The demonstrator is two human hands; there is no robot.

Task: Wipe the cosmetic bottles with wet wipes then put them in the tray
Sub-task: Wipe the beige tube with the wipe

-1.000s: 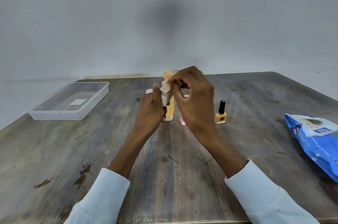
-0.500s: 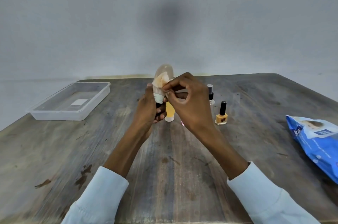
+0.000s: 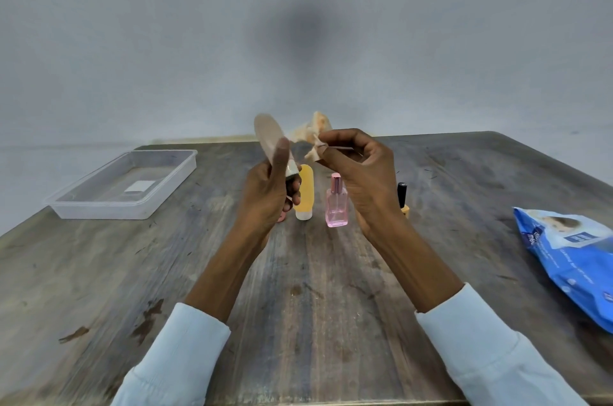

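Left hand: the left hand point(image 3: 265, 193) grips a beige tube point(image 3: 270, 140) low on its body, thumb laid up along the front, the rounded end raised and tilted to the left above the wooden table point(image 3: 315, 289).
Right hand: the right hand point(image 3: 361, 180) pinches a crumpled, orange-stained wet wipe point(image 3: 310, 137) between thumb and fingertips, the other fingers curled behind.
Tube and wipe: the wipe sits just beside the tube's upper part; motion blur hides whether the two touch.
Waiting bottles: a yellow tube point(image 3: 305, 193) stands on its white cap behind the left hand; a pink glass spray bottle point(image 3: 336, 206) stands just to its right, between the two wrists; a nail polish bottle point(image 3: 403, 196) with a black cap shows partly behind the right wrist.
Tray: a clear plastic tray point(image 3: 126, 203) sits at the far left of the table, well apart from the bottles, with a white label visible at its bottom.
Wipes pack: a blue pack of wet wipes point(image 3: 574, 259) lies at the right edge.
Sleeves: pale blue cuffs point(image 3: 185, 349) are pushed back on both forearms.
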